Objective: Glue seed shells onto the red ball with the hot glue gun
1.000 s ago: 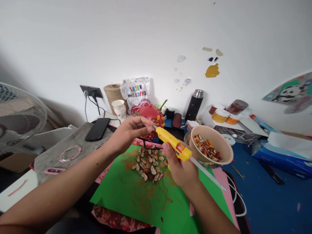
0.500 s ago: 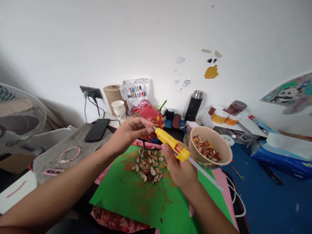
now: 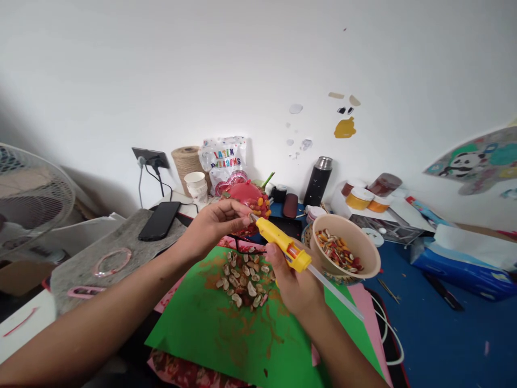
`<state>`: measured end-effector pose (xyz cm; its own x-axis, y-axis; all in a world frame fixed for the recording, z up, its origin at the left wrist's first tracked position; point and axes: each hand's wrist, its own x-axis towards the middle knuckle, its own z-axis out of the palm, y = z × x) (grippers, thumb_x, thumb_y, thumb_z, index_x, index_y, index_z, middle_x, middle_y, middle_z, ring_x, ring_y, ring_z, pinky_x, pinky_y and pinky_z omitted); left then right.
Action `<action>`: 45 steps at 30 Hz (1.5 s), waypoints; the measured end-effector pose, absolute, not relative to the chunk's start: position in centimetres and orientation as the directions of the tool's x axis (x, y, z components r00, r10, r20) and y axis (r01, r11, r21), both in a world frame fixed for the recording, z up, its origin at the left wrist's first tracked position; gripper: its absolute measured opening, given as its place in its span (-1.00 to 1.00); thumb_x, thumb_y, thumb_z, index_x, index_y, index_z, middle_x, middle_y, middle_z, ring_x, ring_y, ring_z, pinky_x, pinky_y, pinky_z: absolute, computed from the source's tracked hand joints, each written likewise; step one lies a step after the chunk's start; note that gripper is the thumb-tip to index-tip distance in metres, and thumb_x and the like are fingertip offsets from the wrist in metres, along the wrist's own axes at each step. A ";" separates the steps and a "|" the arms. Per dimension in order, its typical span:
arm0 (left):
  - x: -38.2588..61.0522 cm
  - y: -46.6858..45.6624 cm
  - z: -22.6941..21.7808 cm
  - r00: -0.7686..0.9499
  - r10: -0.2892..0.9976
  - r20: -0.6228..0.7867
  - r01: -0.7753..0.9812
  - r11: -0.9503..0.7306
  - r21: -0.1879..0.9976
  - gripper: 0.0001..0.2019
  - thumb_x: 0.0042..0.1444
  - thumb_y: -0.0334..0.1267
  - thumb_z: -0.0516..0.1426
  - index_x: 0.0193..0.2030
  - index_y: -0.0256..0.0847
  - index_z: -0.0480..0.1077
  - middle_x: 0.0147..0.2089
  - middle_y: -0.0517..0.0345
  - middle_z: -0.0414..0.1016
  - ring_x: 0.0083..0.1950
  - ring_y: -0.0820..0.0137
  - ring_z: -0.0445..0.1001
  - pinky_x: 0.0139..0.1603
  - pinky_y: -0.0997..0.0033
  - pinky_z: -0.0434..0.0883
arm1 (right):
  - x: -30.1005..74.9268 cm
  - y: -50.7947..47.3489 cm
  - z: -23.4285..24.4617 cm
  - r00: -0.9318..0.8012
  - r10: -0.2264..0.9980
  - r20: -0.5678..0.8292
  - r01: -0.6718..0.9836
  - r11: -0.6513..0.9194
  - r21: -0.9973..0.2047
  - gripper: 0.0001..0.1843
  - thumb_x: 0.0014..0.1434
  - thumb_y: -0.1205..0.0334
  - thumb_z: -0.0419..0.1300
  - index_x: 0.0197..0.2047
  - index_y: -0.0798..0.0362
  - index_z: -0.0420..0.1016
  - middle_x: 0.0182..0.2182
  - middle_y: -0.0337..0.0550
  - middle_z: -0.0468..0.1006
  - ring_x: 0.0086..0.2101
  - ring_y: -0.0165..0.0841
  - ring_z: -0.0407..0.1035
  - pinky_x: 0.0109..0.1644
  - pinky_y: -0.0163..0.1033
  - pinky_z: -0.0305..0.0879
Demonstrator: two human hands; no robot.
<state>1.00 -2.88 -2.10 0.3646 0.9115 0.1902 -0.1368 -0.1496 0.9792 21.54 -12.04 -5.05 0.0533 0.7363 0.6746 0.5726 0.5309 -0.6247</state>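
Note:
My right hand is wrapped round a yellow hot glue gun, with a clear glue stick sticking out of its back end. At the gun's nozzle, my left hand pinches with thumb and forefinger; what lies between those fingertips, if anything, is too small to make out. Just behind the hands sits a red balloon with orange and reddish pieces stuck over its side. Below them, a heap of peanut shells lies on a green sheet smeared with brown.
At the right stands a beige bowl of coloured shell pieces. Behind are a black thermos, a balloon packet, paper cups and a twine spool. A phone lies left, a fan beyond. A white cable loops at right.
The view has shifted slightly, so the scene sits a little lower and further left. Both hands keep nearly the same pose, with the nozzle still at the left fingertips.

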 end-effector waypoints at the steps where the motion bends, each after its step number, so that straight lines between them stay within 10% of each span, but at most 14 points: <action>1: 1.0 -2.9 -2.1 0.359 0.914 0.190 -0.128 -0.154 0.980 -0.73 0.07 -0.12 0.54 -0.18 -0.16 0.68 -0.20 0.12 0.72 -0.20 0.36 0.63 -0.12 0.39 0.58 | 21.6 -12.0 -5.1 0.056 0.734 0.677 0.577 0.529 -0.622 -0.51 0.57 -0.02 0.15 -0.39 0.00 0.52 -0.52 -0.22 0.51 -0.51 -0.34 0.45 -0.37 -0.24 0.28; 19: 0.5 -1.9 -2.0 0.276 0.944 0.183 -0.144 -0.147 0.979 -0.62 -0.02 -0.02 0.58 -0.20 -0.18 0.67 -0.23 0.10 0.70 -0.24 0.36 0.59 -0.14 0.36 0.53 | 21.3 -12.1 -5.6 0.102 0.748 0.655 0.492 0.535 -0.687 -0.47 0.55 -0.08 0.15 -0.44 -0.03 0.47 -0.52 -0.22 0.51 -0.53 -0.35 0.40 -0.42 -0.26 0.30; 30: -5.0 0.4 3.8 -0.337 0.823 0.458 -0.307 -0.556 0.773 -0.68 -0.16 -0.26 0.59 -0.29 -0.15 0.63 -0.27 0.23 0.71 -0.29 0.46 0.55 -0.27 0.50 0.44 | 21.8 -11.7 -5.3 0.289 0.851 0.438 0.270 0.366 -0.891 -0.24 0.39 -0.50 0.12 -0.43 0.01 0.63 -0.64 -0.26 0.35 -0.63 -0.37 0.20 -0.56 -0.23 0.20; 45: -2.6 0.5 0.6 -0.050 0.893 0.447 -0.049 -0.450 0.892 -0.65 -0.04 -0.07 0.55 -0.21 -0.18 0.64 -0.25 0.10 0.67 -0.22 0.32 0.60 -0.16 0.37 0.52 | 22.3 -11.1 -4.9 0.424 0.863 0.273 0.042 0.282 -0.958 -0.17 0.23 -0.64 0.19 -0.47 0.04 0.59 -0.65 -0.26 0.35 -0.61 -0.37 0.30 -0.59 -0.31 0.21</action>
